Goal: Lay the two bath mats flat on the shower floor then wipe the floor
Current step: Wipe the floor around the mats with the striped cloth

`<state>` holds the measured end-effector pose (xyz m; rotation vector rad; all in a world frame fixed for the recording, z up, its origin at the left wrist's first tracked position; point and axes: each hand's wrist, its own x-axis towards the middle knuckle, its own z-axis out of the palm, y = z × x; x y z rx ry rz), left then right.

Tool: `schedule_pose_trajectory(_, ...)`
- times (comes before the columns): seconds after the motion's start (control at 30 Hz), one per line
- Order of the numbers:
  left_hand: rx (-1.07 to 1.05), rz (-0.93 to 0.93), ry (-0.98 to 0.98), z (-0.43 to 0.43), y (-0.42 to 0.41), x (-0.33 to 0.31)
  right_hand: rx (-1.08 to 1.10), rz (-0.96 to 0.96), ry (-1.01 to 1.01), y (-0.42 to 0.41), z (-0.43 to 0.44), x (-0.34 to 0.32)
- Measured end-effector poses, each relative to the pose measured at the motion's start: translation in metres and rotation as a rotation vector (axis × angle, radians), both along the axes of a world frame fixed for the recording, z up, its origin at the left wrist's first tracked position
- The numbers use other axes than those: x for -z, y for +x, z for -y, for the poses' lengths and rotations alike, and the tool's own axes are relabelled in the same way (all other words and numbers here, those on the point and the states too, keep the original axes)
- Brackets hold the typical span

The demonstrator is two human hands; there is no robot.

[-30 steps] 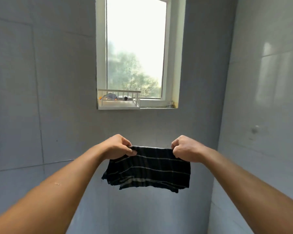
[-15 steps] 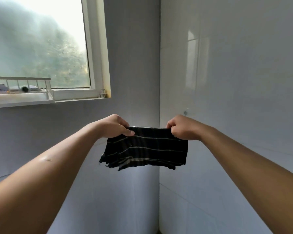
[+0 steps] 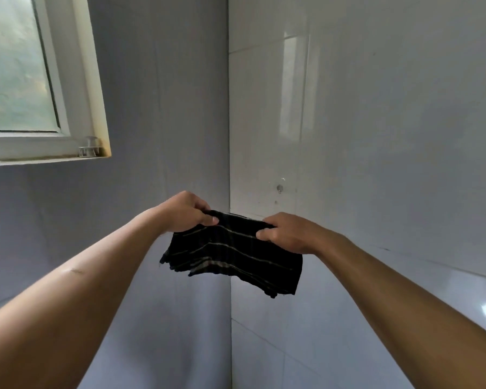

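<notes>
We've swung right toward the wall corner (image 3: pixel 230 164); left hand (image 3: pixel 184 211) and right hand (image 3: pixel 288 233) stay clamped on the striped cloth (image 3: pixel 233 256), not yet lowered floorward.

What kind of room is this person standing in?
Most likely a bathroom or shower stall: glossy wall tiles meet in a corner, with a small window and both hands holding a dark striped cloth.

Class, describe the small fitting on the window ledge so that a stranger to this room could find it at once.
Start at the window in the upper left and follow its white frame down to the sill. At the sill's right end, against the yellowed edge, stands a small clear fitting with a round stem. Nothing else rests on the visible sill.
</notes>
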<state>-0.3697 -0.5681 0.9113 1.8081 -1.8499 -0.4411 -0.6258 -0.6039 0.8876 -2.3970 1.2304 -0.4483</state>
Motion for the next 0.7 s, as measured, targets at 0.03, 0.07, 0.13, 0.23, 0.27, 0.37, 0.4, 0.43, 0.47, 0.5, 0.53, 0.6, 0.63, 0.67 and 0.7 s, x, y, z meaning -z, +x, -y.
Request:
schedule_pose_trajectory(0.03,0.013,0.001,-0.003,0.016,0.002,0.002,0.001,-0.007,-0.015,0.001,0.012,0.004)
schedule_pose_trajectory(0.07,0.028,0.000,-0.005,0.033,0.003,0.004,0.009,-0.005,-0.031,0.002,0.026,0.008)
schedule_pose_trajectory(0.13,0.061,-0.004,-0.012,0.069,0.006,0.008,0.045,0.002,-0.068,0.005,0.052,0.012)
schedule_pose_trajectory(0.23,0.122,0.002,-0.039,0.126,0.008,0.013,0.118,0.023,-0.094,0.007,0.091,0.014)
schedule_pose_trajectory(0.27,0.132,0.003,-0.054,0.144,0.007,0.015,0.145,0.027,-0.098,0.007,0.104,0.014)
schedule_pose_trajectory(0.37,0.138,-0.003,-0.113,0.196,0.002,0.023,0.230,0.040,-0.111,0.004,0.145,0.014)
schedule_pose_trajectory(0.4,0.144,-0.012,-0.135,0.214,-0.001,0.027,0.263,0.051,-0.121,0.003,0.158,0.015)
schedule_pose_trajectory(0.43,0.151,-0.014,-0.163,0.230,-0.004,0.031,0.301,0.059,-0.132,0.002,0.171,0.017)
schedule_pose_trajectory(0.47,0.164,-0.008,-0.196,0.245,-0.008,0.036,0.344,0.068,-0.142,0.001,0.182,0.020)
schedule_pose_trajectory(0.5,0.185,0.002,-0.231,0.260,-0.013,0.040,0.386,0.079,-0.151,0.000,0.193,0.022)
schedule_pose_trajectory(0.53,0.210,0.012,-0.264,0.274,-0.018,0.044,0.427,0.089,-0.158,-0.002,0.203,0.024)
schedule_pose_trajectory(0.6,0.260,0.025,-0.326,0.298,-0.028,0.049,0.506,0.090,-0.182,-0.005,0.220,0.028)
schedule_pose_trajectory(0.63,0.283,0.033,-0.367,0.311,-0.032,0.052,0.541,0.079,-0.201,-0.007,0.229,0.029)
schedule_pose_trajectory(0.67,0.309,0.041,-0.418,0.322,-0.037,0.054,0.566,0.068,-0.223,-0.008,0.237,0.031)
schedule_pose_trajectory(0.7,0.331,0.042,-0.476,0.332,-0.042,0.057,0.576,0.057,-0.253,-0.008,0.243,0.033)
